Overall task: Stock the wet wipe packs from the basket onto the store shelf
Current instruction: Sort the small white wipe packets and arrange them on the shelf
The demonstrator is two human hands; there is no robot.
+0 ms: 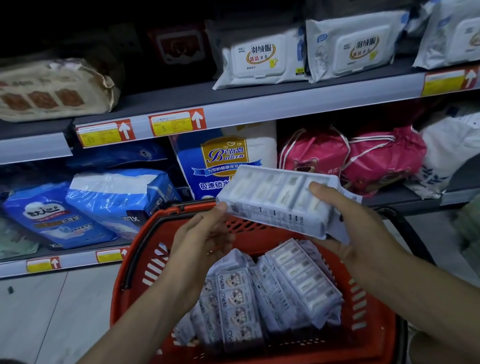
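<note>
One wet wipe pack (278, 201) held clear of the red basket (150, 266), just above its far rim, tilted, printed back turned up. Gripped at its right end by the right hand (357, 226), thumb on top, fingers curled underneath. Touched at its left corner by the left hand (203, 238), fingers relaxed and nearly straight, no clear pinch to be seen.

Down inside the basket, a loose heap of packs (273, 296): at least five, some on edge with cartoon faces showing, others leaning to the right with barcodes up. Exact count hard to give, lower ones hidden.

Above and beyond the basket, the upper shelf (283, 101), carrying white flip-lid wipe packs (259, 59) towards the right and a brown wrapped pack (42, 89) to the left, with a dark gap between them, above the basket's left half. Directly behind the basket, the lower shelf (73, 260) with blue diaper packs (51, 217), a Baileen pack (222, 160) and pink drawstring bags (347, 156).

Judging by this: no pack matching those of the basket visible on either shelf, so stocking probably at an early stage, or its results out of sight. In hand now: carrying one pack from basket to shelf. Left to do: placing this one, likely in the gap, then the whole heap, pack after pack.
</note>
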